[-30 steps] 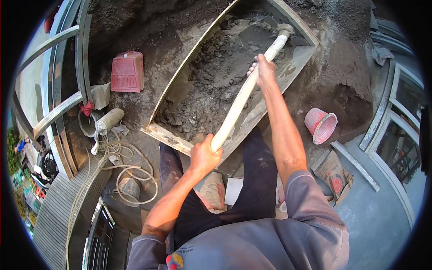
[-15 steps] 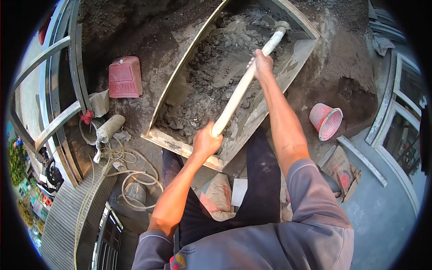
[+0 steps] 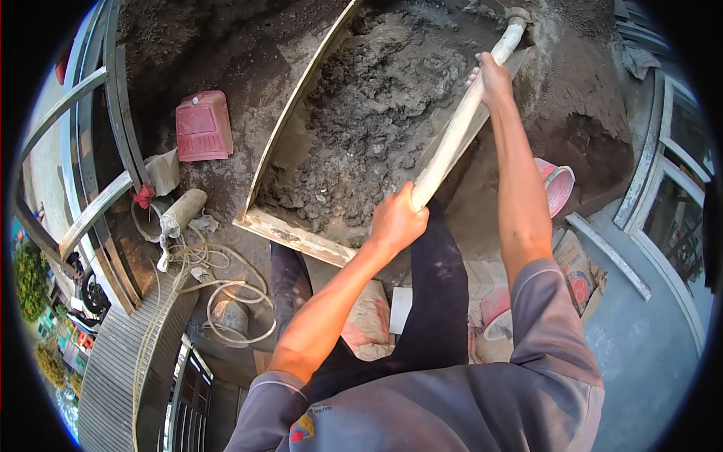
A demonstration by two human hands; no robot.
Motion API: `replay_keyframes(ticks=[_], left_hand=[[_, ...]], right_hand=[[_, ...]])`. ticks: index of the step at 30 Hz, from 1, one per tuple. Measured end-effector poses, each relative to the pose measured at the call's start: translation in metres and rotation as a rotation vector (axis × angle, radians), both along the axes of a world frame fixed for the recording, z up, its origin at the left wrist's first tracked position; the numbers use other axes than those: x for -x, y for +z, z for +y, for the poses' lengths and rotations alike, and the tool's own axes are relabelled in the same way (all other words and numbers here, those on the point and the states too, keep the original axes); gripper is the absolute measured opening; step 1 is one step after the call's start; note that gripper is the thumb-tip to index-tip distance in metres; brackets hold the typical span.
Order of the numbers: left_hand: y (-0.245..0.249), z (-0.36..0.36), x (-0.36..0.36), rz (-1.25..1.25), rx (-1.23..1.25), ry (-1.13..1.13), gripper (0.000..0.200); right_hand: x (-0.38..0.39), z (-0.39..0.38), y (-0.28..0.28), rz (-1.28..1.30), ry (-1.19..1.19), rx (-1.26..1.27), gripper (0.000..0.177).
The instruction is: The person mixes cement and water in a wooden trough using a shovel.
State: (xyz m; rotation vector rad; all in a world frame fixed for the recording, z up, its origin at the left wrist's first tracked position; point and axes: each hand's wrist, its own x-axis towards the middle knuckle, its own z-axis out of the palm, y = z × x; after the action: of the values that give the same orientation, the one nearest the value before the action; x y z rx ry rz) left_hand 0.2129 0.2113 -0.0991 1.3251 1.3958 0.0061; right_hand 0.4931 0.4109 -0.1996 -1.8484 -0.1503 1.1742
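A pale wooden handle [image 3: 458,134] runs diagonally over the right side of a wooden mixing trough [image 3: 297,239]. My left hand [image 3: 399,218] is wrapped round its lower end. Higher up, my right hand [image 3: 493,79] grips the same handle close to its top end, where a mud-coated tool head [image 3: 518,15] sits at the frame's top edge; its blade cannot be made out. Wet grey mortar [image 3: 376,113] fills much of the trough, lumpy and uneven.
A red plastic tub [image 3: 204,128] lies left of the trough. Beyond my right forearm is a pink bucket [image 3: 559,188]. Coiled hose [image 3: 239,285] lies at lower left, near a metal frame [image 3: 95,212]. Paper bags [image 3: 367,316] lie between my legs; a metal strip [image 3: 608,255] is at right.
Both hands have moved right with the handle, my right hand also upward. The tool head has shifted from over the trough's mortar to its upper right corner.
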Motion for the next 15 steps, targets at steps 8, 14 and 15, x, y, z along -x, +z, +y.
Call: replay_keyframes(ticks=[8, 14, 15], left_hand=[[0.097, -0.019, 0.039, 0.143, 0.186, 0.024, 0.027], [0.117, -0.044, 0.103, 0.227, 0.189, -0.121, 0.029], [0.111, -0.055, 0.129, 0.230, 0.136, -0.132, 0.027]], right_hand=[[0.072, -0.089, -0.087, 0.323, 0.102, 0.320, 0.016], [0.149, -0.162, -0.097, 0.568, -0.098, 0.339, 0.012], [0.161, -0.174, -0.094, 0.569, -0.142, 0.345, 0.012]])
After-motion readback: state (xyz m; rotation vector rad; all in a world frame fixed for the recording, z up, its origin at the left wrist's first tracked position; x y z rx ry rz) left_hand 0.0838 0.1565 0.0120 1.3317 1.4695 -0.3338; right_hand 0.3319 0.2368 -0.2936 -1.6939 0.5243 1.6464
